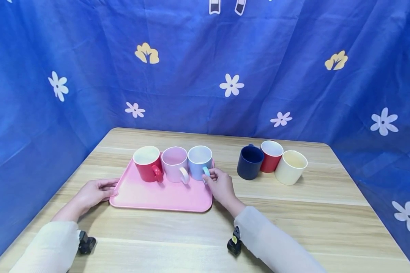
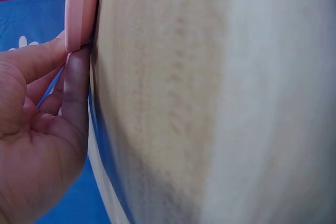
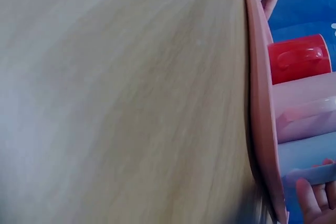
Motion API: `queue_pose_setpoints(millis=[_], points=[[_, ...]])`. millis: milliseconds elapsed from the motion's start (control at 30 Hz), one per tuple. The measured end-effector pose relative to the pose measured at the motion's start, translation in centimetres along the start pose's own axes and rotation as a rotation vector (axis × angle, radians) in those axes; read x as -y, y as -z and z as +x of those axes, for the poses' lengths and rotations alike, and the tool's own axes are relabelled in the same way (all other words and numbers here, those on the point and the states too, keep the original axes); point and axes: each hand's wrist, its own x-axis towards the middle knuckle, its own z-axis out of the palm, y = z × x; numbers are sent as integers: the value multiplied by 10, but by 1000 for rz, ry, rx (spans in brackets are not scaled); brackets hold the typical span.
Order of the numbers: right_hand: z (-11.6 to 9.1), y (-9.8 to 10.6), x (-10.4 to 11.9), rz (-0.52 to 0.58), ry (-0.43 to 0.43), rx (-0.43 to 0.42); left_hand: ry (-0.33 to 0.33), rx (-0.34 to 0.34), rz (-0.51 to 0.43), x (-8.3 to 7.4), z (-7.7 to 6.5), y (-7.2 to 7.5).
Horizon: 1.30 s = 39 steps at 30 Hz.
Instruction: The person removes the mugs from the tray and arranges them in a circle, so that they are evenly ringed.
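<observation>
A pink tray (image 1: 164, 197) lies on the table with three mugs in a row toward its back. From left to right stand a red mug (image 1: 147, 167), a pale pink mug (image 1: 174, 166) and a light blue mug (image 1: 198, 163), upright with handles turned toward the front right. My left hand (image 1: 95, 194) pinches the tray's left edge, thumb and fingers at its corner in the left wrist view. By its handle, my right hand (image 1: 221, 185) holds the light blue mug; thumb and fingers close around the handle in the right wrist view.
Right of the tray stand a dark blue mug (image 1: 248, 167), a second red mug (image 1: 269, 163) and a cream mug (image 1: 289, 170), close together. Blue patterned cloth (image 1: 191, 68) hangs behind and beside the wooden table (image 1: 328, 212). A small black device (image 1: 235, 242) sits on each sleeve.
</observation>
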Motion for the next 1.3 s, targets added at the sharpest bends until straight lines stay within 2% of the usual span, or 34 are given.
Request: queue_pose_setpoints(millis=[367,567,700,800,967,1300], points=[[-3,0,-3,30,-21,-64,22,0,15,0,1,-1],[-3,8,-7,21,32,-76,18,1,29,1,2,0],[-2,17,-6,65,60,-60,18,1,48,1,2,1],[-3,27,-6,84,84,-38,12,3,63,1,2,2],[-7,48,-11,36,147,6,-15,-4,95,2,2,4],[-15,95,-29,111,163,218,-11,-9,118,-1,2,3]])
